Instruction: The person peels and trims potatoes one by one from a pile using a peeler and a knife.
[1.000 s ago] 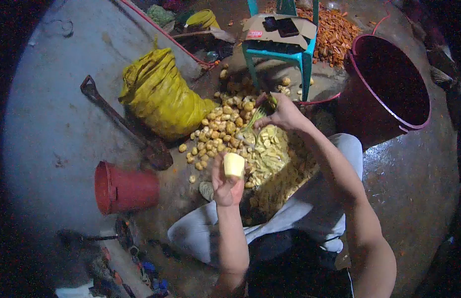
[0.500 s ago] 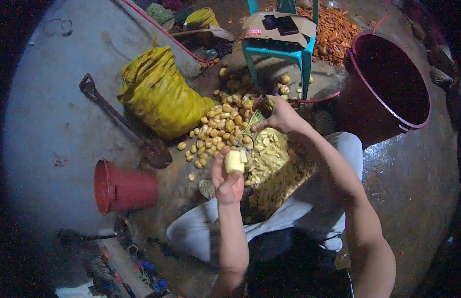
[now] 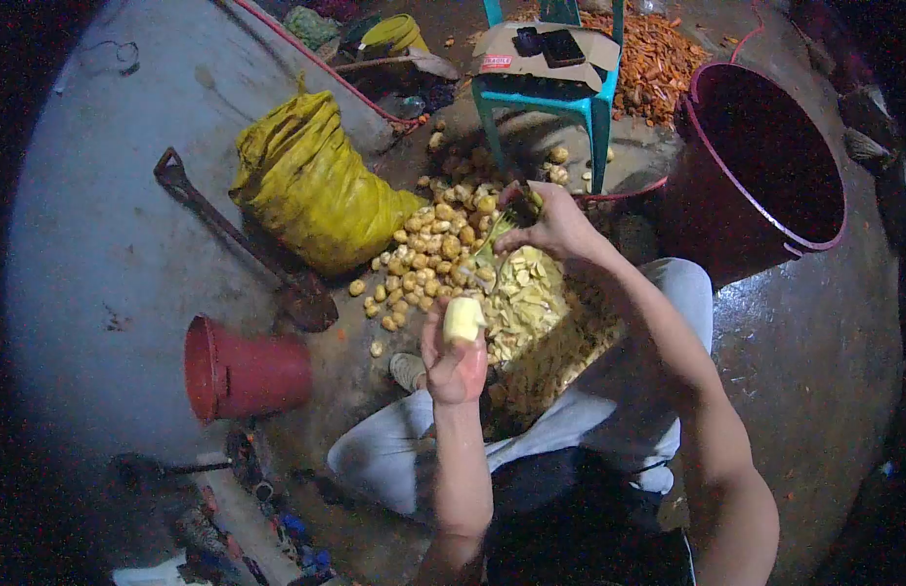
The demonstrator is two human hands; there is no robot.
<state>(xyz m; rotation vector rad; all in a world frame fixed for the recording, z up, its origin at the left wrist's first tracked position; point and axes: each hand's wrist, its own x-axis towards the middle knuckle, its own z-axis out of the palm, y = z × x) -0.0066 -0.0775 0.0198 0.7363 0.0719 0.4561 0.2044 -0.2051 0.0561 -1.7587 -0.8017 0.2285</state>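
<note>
My left hand point(image 3: 456, 366) is closed round a peeled, pale yellow potato point(image 3: 463, 319), holding it up with the thumb on the near side. Up and to the right, my right hand point(image 3: 555, 223) grips a green-handled peeler point(image 3: 534, 202); its far end is blurred and hard to make out. Pale peelings point(image 3: 531, 293) lie heaped just below the right hand. Beyond my left hand, many unpeeled potatoes point(image 3: 428, 259) spread over the floor.
A yellow sack point(image 3: 321, 190) leans behind the potatoes, with a shovel point(image 3: 213, 225) left of it. A red bucket point(image 3: 262, 371) lies tipped at left. A large dark-red tub point(image 3: 707, 166) stands right. Behind are a teal chair point(image 3: 599, 137) bearing cardboard point(image 3: 492, 44), and orange pieces point(image 3: 658, 73).
The potato has turned a little in my left hand, whose palm now faces up more. My right hand has shifted slightly, tilting the peeler.
</note>
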